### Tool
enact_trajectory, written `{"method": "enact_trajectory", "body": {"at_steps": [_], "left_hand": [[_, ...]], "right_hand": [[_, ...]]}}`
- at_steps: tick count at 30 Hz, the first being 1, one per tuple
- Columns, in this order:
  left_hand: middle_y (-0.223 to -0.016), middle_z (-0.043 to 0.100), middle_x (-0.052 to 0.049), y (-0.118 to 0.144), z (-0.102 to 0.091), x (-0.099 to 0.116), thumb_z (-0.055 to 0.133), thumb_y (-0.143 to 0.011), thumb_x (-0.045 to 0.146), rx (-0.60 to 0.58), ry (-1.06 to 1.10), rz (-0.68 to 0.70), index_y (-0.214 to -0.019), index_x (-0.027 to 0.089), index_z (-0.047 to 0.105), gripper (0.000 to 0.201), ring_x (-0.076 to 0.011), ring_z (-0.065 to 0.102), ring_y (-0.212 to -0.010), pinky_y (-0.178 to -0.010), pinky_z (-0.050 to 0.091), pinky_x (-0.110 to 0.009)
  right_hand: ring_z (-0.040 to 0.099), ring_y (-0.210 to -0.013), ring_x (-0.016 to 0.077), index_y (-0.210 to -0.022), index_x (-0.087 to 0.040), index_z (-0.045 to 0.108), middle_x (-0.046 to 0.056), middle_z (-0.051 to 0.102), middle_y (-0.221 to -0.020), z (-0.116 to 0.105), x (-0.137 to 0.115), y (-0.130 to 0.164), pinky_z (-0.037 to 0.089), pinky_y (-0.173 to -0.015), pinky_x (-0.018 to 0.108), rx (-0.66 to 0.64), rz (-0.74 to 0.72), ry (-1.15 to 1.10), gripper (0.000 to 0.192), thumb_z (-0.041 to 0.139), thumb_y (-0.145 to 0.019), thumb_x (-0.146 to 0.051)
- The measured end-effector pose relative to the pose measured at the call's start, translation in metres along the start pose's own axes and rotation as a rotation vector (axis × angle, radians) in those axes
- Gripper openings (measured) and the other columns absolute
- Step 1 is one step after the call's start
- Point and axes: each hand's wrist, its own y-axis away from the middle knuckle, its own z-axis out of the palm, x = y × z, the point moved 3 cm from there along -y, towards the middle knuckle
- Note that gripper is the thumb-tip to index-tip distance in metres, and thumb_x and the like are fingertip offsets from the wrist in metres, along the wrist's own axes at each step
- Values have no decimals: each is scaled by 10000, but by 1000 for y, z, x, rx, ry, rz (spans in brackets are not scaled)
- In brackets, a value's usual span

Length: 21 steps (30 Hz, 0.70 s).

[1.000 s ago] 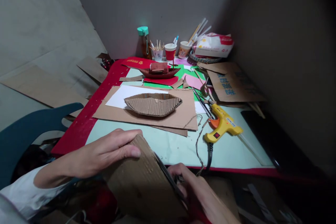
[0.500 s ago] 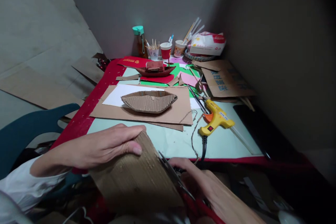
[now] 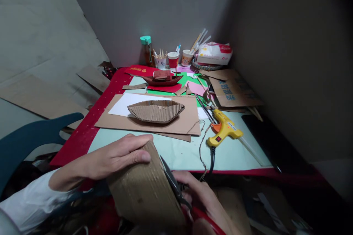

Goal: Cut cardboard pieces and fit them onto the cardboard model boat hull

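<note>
My left hand (image 3: 118, 156) grips the upper left edge of a brown cardboard piece (image 3: 146, 187), thumb on top, above the near edge of the table. Red-handled scissors (image 3: 172, 181) are in my right hand (image 3: 201, 198), their blades parted along the cardboard's right edge. Part of the scissor handle is hidden by my fingers. Beyond my hands, a small corrugated cardboard boat (image 3: 156, 112) rests on a flat cardboard sheet (image 3: 132, 126) and white paper (image 3: 118, 106). Farther back stands a finished-looking reddish-brown model boat (image 3: 162, 79).
A yellow glue gun (image 3: 224, 128) lies on the right with its cord hanging over the front edge. Behind it is a printed cardboard flap (image 3: 234, 90). Cups (image 3: 173, 60), a bottle (image 3: 147, 51) and a tissue pack (image 3: 215, 54) line the wall. A blue chair (image 3: 35, 136) stands left.
The scissor blades have opened wider and shifted up and left along the cardboard's edge. The cardboard is turned slightly more upright. My view has tilted a little.
</note>
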Motion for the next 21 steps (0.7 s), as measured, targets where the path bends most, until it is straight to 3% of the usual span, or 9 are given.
{"method": "enact_trajectory", "body": {"at_steps": [4,9,14,17,21], "left_hand": [[-870,669,-1,3,4,2,387,-942,586,47,39,-1,-872,240,621,424,-218,583,-867,-827,459,-302],[-845,646,1,6,5,6,428,-919,597,76,49,-69,-837,246,612,405,-227,565,-866,-812,458,-311],[-789,608,3,8,9,6,438,-901,636,90,99,-74,-781,252,578,426,-229,548,-820,-797,453,-320],[-816,617,2,10,9,7,456,-913,595,98,82,-64,-819,244,574,381,-223,554,-835,-783,449,-302],[-788,623,8,8,3,8,498,-929,487,20,74,-13,-800,223,587,306,-191,564,-776,-725,442,-268]], "right_hand": [[502,-648,162,-1285,-248,620,-7,554,-702,0,4,-2,439,-648,270,14,-39,-73,777,573,-744,-804],[518,-579,168,-1264,-264,652,-5,582,-645,5,12,-3,450,-590,274,58,-72,-81,825,545,-704,-861],[619,-675,232,-1237,-320,714,35,682,-709,6,15,6,515,-716,348,191,-101,-1,645,542,-796,-759],[632,-715,241,-1216,-335,735,48,706,-755,-3,10,10,520,-691,327,270,-68,117,502,572,-846,-633],[561,-598,205,-1187,-328,748,23,664,-666,-14,-4,9,482,-587,287,208,-100,168,525,659,-762,-624]]}}
